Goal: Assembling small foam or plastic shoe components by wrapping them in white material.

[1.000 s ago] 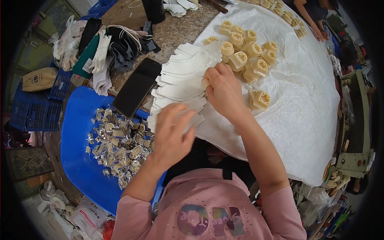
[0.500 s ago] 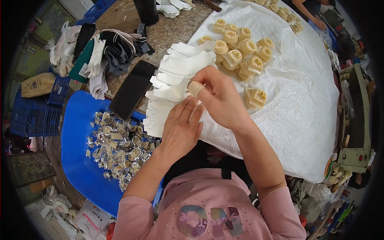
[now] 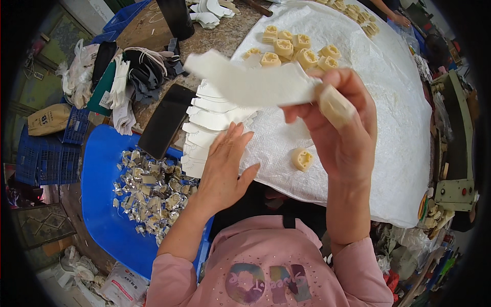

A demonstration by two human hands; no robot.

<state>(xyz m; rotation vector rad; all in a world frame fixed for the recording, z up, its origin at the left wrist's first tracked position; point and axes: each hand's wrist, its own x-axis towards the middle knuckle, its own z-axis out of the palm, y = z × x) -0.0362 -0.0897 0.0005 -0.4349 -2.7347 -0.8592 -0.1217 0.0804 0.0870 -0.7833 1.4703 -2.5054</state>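
Note:
My right hand (image 3: 348,133) is raised over the white sheet, pinching one end of a curved white cut piece (image 3: 250,84) of thin sheet material between thumb and fingers. A tan cover wraps its thumb. My left hand (image 3: 220,171) lies flat, fingers stretched, at the edge of a fanned row of similar white pieces (image 3: 204,120). Just left of my right wrist sits a single cream rolled piece (image 3: 302,159) with a hollow, lobed end. Farther off, several more cream rolled pieces (image 3: 307,57) stand in a cluster, partly hidden by the lifted piece.
A black phone (image 3: 164,122) lies left of the row. Below it, a blue tub (image 3: 105,199) holds many silvery and tan bits. Gloves and cloths (image 3: 123,77) hang at the left, near a dark cylinder (image 3: 175,18). Another person's hand (image 3: 401,19) shows at the far right.
My right hand has lifted a white piece off the row and moved right and up with it. My left hand has shifted slightly, its thumb spreading apart.

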